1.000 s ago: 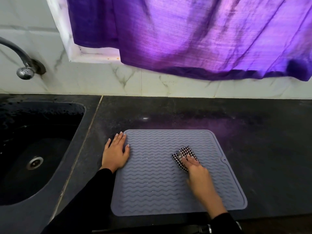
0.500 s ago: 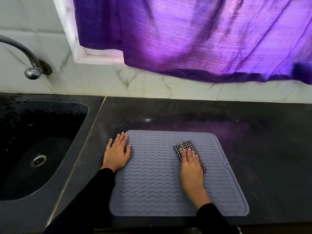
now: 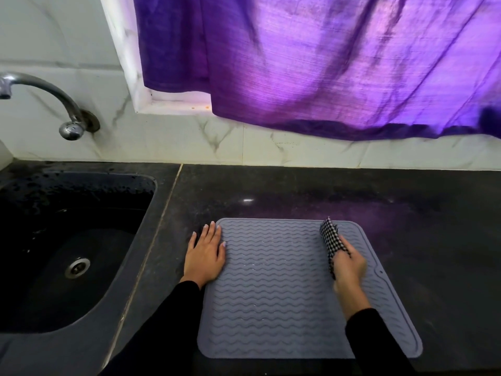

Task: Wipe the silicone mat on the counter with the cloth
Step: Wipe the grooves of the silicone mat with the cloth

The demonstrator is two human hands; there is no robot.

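Silicone mat, grey and ribbed with wavy lines, is laid flat on the dark counter, and both hands are set on it. The left hand is spread flat, palm down, over the mat's far left edge, with the fingers straight and close together; nothing is held by it, and its outer side is lapped onto the counter. The right hand is placed near the mat's far right corner, and the black-and-white checked cloth is gripped in it. The cloth is bunched and projects beyond the fingers toward the mat's far edge, its tip lifted slightly; whether the rest of it is pressed to the mat cannot be told, since the hand is somewhat blurred. Black sleeves are worn on both arms. Beyond the left hand, further left, a dark sink with a metal drain is sunk into the counter, and a metal tap is fixed to the marbled wall above it. Beyond both hands, a purple curtain is hung over the wall.
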